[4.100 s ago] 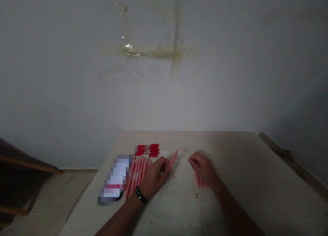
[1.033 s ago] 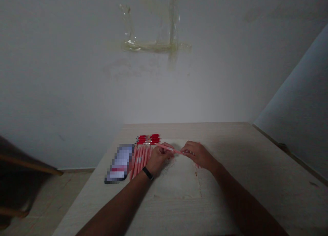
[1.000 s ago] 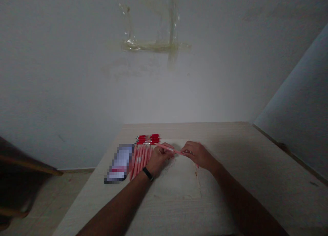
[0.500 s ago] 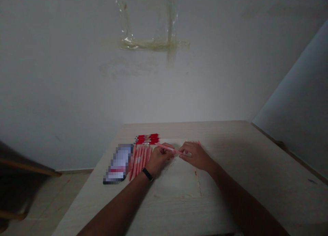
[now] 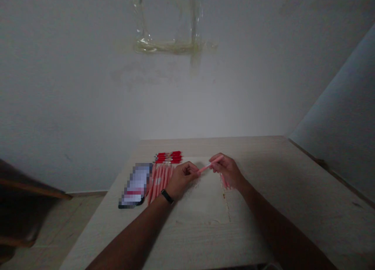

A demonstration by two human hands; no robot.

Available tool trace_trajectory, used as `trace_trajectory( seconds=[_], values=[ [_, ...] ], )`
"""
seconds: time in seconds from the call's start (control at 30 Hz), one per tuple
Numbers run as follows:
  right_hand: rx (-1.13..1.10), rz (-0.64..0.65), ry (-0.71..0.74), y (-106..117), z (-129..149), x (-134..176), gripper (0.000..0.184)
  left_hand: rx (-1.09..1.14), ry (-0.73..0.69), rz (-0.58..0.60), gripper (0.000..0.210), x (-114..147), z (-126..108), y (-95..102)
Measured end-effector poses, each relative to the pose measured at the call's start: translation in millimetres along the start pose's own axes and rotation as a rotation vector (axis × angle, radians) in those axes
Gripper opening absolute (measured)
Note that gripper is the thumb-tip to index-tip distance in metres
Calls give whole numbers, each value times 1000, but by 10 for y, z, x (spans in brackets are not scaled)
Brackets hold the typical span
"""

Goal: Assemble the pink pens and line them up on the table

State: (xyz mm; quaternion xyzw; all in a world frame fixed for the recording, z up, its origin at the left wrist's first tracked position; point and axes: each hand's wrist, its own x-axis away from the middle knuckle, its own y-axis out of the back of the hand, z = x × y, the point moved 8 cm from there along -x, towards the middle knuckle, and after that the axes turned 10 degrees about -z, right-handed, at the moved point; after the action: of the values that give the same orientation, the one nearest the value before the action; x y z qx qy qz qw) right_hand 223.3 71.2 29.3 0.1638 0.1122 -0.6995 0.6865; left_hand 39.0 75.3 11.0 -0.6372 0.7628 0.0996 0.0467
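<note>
A slim pink pen [image 5: 207, 166] with a pale band slants up to the right between my hands. My right hand [image 5: 229, 171] is closed on its upper part. The fingertips of my left hand [image 5: 181, 180] pinch at its lower end. Left of my left hand, several pink pens [image 5: 157, 183] lie side by side on the table. Beyond them are several red pens [image 5: 168, 157] with shiny tips, stacked in a row. Some pink pieces [image 5: 225, 181] show below my right hand, partly hidden by it.
A blurred-out phone [image 5: 135, 186] lies left of the pink pens. The pale wooden table [image 5: 187, 242] has a rough-edged patch under my hands. Behind it stands a grey wall [image 5: 249, 86] with old clear tape [image 5: 166, 49]. A dark piece of furniture [image 5: 23, 207] stands at the left.
The pen has swung round: its right end now points up instead of down. My right hand has turned and risen slightly, uncovering pink pieces below it. My left hand has hardly moved.
</note>
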Motion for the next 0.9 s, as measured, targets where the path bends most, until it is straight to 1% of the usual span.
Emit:
trace_trajectory(
  seconds=[0.1,0.13,0.23,0.3,0.4,0.5,0.57,0.73,0.9],
  values=[
    [67,23,28,-72,-26,37,19,-256,-123,62,27,46,-65,-51],
    [94,17,29,-62,-30,41,19,-362,-180,77,33,57,-88,-54],
    [172,-9,-4,4,-30,44,20,-634,-308,151,65,89,-89,-73],
    [213,-7,-37,22,-24,51,21,-765,-325,229,75,112,-13,-95],
    [257,40,-40,-36,-9,68,21,-908,-298,313,79,145,121,-110],
    [294,103,-2,-132,-19,86,21,-959,-280,332,80,166,174,-114],
    [325,118,14,-163,-47,93,21,-958,-269,326,79,171,179,-115],
    [385,93,26,-145,-95,101,20,-939,-253,301,78,169,176,-111],
    [408,91,39,-135,-70,92,20,-942,-271,299,79,172,184,-120]
  ],
)
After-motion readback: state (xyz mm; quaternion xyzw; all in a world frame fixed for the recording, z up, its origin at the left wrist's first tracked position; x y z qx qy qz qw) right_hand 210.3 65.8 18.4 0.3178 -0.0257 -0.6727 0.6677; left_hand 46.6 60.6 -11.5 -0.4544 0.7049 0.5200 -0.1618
